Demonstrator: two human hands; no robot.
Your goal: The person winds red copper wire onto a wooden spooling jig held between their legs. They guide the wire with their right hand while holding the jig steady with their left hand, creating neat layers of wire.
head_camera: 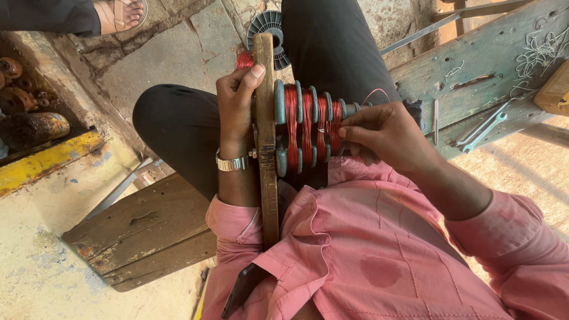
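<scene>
Right now the left hand (237,104) is wrapped around the upright wooden bar (265,118), while the right hand (382,133) pinches the red wire coils (308,124) on the former between both hands.

- Former (308,127): grey-green stepped flanges with red copper wire wound in the grooves between them, lying sideways across the lap, between the two hands.
- Bar (266,142): worn wooden strip, upright, fixed against the former's wide end, gripped near its top.
</scene>
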